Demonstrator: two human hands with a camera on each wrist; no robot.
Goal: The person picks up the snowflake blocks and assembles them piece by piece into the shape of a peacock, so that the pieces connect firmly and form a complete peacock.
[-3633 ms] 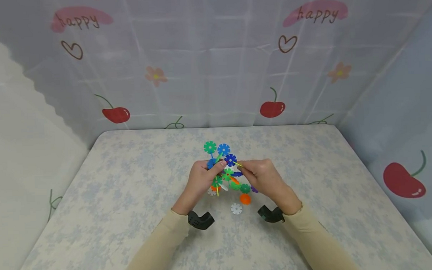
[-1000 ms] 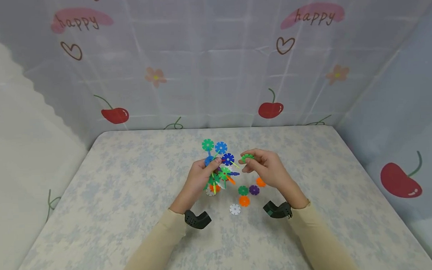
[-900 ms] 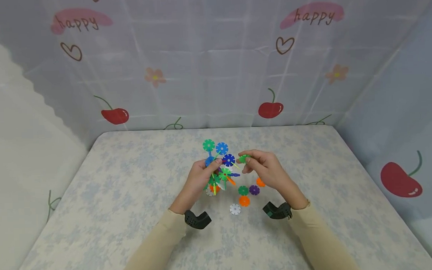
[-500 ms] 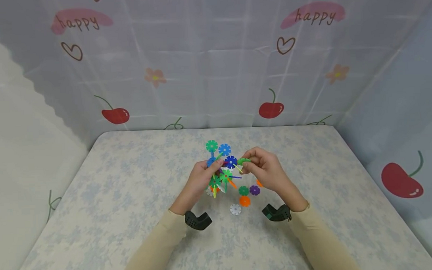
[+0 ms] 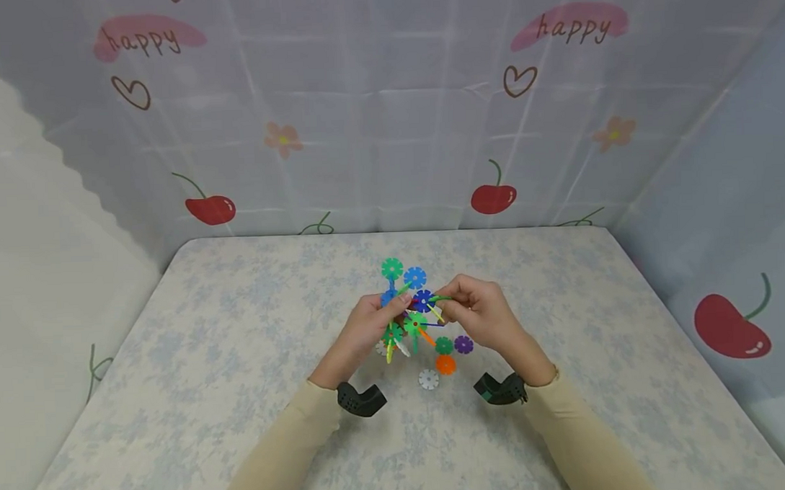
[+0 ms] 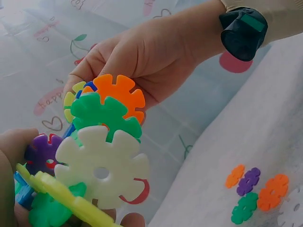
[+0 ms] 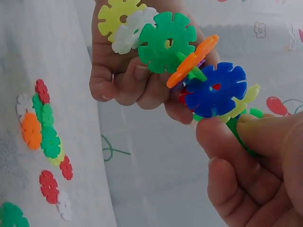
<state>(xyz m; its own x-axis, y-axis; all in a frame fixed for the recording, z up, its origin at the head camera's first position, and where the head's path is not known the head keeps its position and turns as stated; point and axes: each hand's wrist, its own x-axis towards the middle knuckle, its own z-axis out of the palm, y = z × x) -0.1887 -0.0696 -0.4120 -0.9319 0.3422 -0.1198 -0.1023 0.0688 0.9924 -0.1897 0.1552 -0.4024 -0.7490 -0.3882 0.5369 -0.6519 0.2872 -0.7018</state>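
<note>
Left hand (image 5: 370, 320) gripping a cluster (image 5: 412, 324) of joined discs above the table (image 5: 253, 336), blue disc (image 5: 423, 301) on its right side, white disc (image 5: 428, 379) lying below, green disc (image 5: 440, 297) at the blue disc's edge, loose orange disc (image 5: 445, 364), purple disc (image 5: 464, 344), right hand (image 5: 482, 308) pinching the green disc

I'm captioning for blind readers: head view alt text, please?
The left hand holds a cluster of colourful notched discs; the right hand pinches a green disc beside its dark blue one. Loose discs lie on the table.

Multicoloured discs (image 7: 210, 101), blue-mottled tabletop (image 5: 258, 307), cherry-print curtain (image 5: 389, 144)
</note>
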